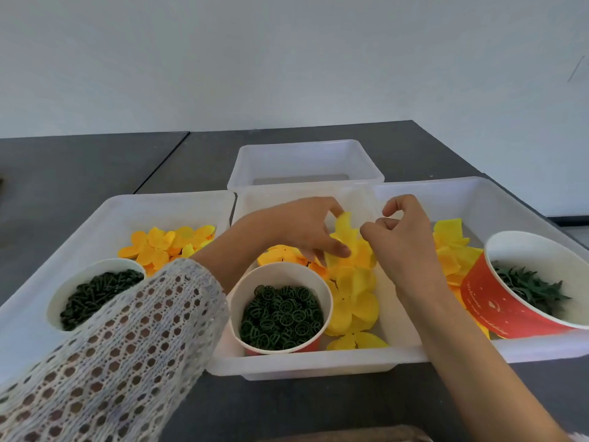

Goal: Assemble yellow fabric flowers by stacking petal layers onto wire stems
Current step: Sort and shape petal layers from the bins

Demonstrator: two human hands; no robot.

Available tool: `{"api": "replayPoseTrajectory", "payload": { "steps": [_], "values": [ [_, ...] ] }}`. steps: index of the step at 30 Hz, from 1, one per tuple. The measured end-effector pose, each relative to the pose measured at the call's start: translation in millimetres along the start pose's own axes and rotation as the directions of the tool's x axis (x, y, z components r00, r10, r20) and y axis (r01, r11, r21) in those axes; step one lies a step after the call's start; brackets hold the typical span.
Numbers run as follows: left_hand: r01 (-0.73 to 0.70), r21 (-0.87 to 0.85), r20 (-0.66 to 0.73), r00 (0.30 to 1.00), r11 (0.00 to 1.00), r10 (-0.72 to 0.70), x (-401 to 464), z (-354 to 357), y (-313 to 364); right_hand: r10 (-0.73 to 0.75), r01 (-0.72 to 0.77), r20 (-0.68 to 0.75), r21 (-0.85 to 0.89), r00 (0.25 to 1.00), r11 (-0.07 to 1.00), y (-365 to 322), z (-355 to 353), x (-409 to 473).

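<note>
At the middle tray's near edge stands a cup of green rings, with yellow petal layers beside it. Further in, the left hand pinches 1 yellow petal; the right hand, fingers curled, touches it, grip unclear. An empty tray sits behind.

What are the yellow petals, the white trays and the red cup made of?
Yellow petals: probably thin matte fabric, since they crumple softly.
White trays: likely plastic, smooth and slightly see-through.
Red cup: looks like paper, with a rolled rim and printed side.
</note>
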State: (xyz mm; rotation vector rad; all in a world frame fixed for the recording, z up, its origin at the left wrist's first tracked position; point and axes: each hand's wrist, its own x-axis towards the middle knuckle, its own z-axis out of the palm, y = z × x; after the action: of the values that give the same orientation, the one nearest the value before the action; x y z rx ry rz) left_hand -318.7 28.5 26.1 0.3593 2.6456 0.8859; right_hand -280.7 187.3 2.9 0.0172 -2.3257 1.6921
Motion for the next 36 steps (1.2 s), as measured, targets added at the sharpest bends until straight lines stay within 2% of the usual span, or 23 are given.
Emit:
{"api": "replayPoseTrajectory", "payload": {
  "steps": [1,2,4,6,8,9,12,13,15,20,24,31,36],
  "values": [
    [0.022,-0.12,0.084,0.996,0.993,-0.012,0.4,-1.8,3.2,0.004,-0.004,0.003,0.023,1.0,1.0,-0.6,0.3,0.3],
    [0.04,-0.209,0.097,0.995,0.977,-0.02,1.6,-6.4,3.7,0.009,-0.009,-0.006,0.05,1.0,0.999,-1.3,0.3,0.5],
    [0.053,-0.269,-0.021,0.998,0.962,-0.061,3.4,-22.1,-0.9,0.019,-0.013,-0.05,0.112,0.999,0.994,-2.7,-0.5,0.5],
    [0.08,-0.21,-0.176,0.977,0.974,-0.118,5.1,-36.5,-13.2,0.013,0.004,-0.11,0.16,0.994,0.987,-2.9,-1.6,0.1],
    [0.155,-0.047,-0.228,0.96,0.987,-0.161,8.4,-42.1,-28.1,-0.004,0.03,-0.165,0.155,0.986,0.987,-2.0,-2.7,0.2],
    [0.201,0.099,-0.199,0.964,0.975,-0.179,10.4,-41.3,-35.4,-0.009,0.036,-0.177,0.146,0.984,0.989,-1.3,-2.8,0.6],
    [0.251,0.545,0.025,0.949,0.8,-0.314,17.1,-18.2,-51.3,-0.005,0.029,-0.17,0.138,0.985,0.99,0.5,-2.2,1.8],
    [0.23,0.618,0.073,0.935,0.752,-0.347,21.4,-8.4,-56.6,-0.001,0.025,-0.165,0.14,0.986,0.99,0.8,-2.0,2.0],
    [0.195,0.696,0.084,0.934,0.691,-0.348,29.4,7.3,-64.1,0.004,0.017,-0.149,0.143,0.989,0.99,0.9,-1.7,2.1],
    [0.264,0.709,-0.027,0.937,0.654,-0.348,27.3,2.2,-60.7,0.008,0.01,-0.117,0.154,0.993,0.988,0.5,-1.5,1.6],
    [0.302,0.666,-0.052,0.931,0.682,-0.361,14.9,-6.2,-53.3,0.006,0.01,-0.102,0.156,0.995,0.988,-0.9,-1.5,0.8],
    [0.29,0.619,-0.173,0.957,0.73,-0.234,-0.1,-30.5,-42.7,0.021,-0.007,-0.088,0.16,0.996,0.987,-0.9,-0.7,1.5],
    [0.22,0.593,-0.178,0.974,0.775,-0.14,-9.9,-47.4,-40.0,0.022,-0.009,-0.079,0.161,0.997,0.987,-0.8,0.3,2.3]
  ]
}}
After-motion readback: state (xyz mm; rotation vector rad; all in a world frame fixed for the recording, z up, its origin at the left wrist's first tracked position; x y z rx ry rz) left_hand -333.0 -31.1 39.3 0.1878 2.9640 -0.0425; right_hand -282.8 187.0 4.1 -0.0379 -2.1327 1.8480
